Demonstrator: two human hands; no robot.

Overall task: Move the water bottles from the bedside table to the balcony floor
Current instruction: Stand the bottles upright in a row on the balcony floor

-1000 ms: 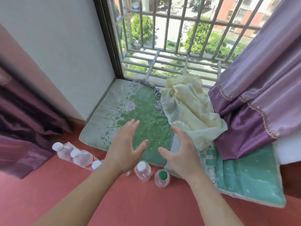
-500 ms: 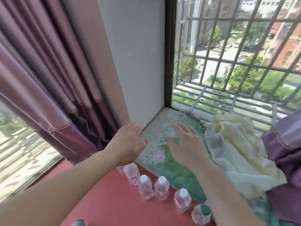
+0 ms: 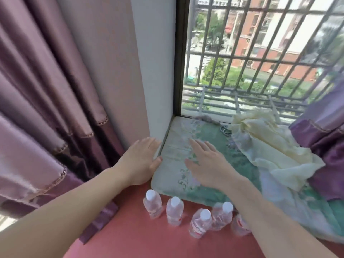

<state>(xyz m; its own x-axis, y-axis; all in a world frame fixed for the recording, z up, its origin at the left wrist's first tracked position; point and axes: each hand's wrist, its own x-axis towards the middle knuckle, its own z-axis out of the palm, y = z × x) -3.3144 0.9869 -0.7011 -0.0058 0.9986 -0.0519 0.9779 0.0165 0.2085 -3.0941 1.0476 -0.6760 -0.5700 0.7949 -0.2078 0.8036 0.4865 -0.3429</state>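
Several small clear water bottles [image 3: 174,211] with white caps stand upright in a row on the red floor [image 3: 134,239], just in front of a green mat [image 3: 210,138]. One bottle at the row's right end is half hidden behind my right forearm. My left hand [image 3: 139,162] is held out above the floor, fingers straight, empty, near the mat's left corner. My right hand [image 3: 206,164] hovers flat over the mat with straight fingers, holding nothing. Both hands are above and beyond the bottles, touching none.
A purple curtain [image 3: 46,108] hangs at the left and another purple curtain [image 3: 323,146] bunches at the right. A pale yellow cloth [image 3: 268,146] lies crumpled on the mat. A barred window [image 3: 251,62] rises behind, beside a white wall corner [image 3: 154,71].
The view has swung left and upward. The bottles now sit lower in the frame and both open hands have drifted away from them, over the mat's near left corner.
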